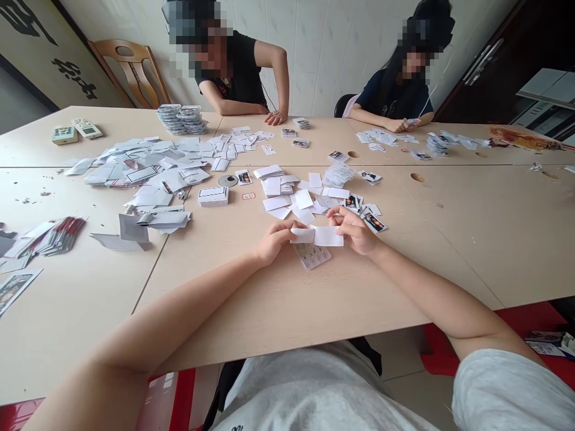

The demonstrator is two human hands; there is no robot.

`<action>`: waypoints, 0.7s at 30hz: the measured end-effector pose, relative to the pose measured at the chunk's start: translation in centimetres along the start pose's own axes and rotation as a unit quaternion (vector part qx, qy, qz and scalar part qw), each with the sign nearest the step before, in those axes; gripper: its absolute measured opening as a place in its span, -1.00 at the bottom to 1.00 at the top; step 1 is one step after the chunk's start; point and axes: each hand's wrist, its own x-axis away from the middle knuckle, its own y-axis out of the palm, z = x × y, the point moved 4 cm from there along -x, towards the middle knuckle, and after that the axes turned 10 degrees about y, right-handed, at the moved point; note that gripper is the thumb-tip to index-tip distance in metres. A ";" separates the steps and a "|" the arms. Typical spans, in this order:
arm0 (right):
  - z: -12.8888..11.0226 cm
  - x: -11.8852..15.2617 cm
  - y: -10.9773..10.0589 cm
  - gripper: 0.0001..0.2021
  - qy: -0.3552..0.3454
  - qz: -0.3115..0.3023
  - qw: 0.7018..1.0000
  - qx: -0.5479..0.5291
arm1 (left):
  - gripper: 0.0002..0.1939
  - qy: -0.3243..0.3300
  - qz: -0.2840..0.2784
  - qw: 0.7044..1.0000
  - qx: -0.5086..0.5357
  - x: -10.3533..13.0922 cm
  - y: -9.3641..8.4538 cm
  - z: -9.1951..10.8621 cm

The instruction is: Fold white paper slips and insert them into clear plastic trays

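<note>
Between my two hands is a white folded card (329, 236), held just above the table. My left hand (275, 240) pinches its left end, and my right hand (357, 232) grips its right end with thumb and fingers. Directly below the card, a clear plastic tray with small items in it (313, 257) lies on the table, its upper part hidden by the card. Right behind my hands spreads a loose pile of white cards (302, 199), with some dark picture cards (374, 222) at its right side.
A large heap of white cards (157, 161) covers the left-middle of the table (251, 305). A neat card stack (213, 196) stands beside a tape roll (227, 180). Two people (242, 66) (395, 96) sit across the table. Stacked plastic cases (182, 118) are at the back left.
</note>
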 end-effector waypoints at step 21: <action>1.1 -1.5 -2.9 -0.72 -0.014 0.135 0.989 0.060 | -0.72 -0.031 0.100 0.980 0.172 -0.7 -1.2 -0.4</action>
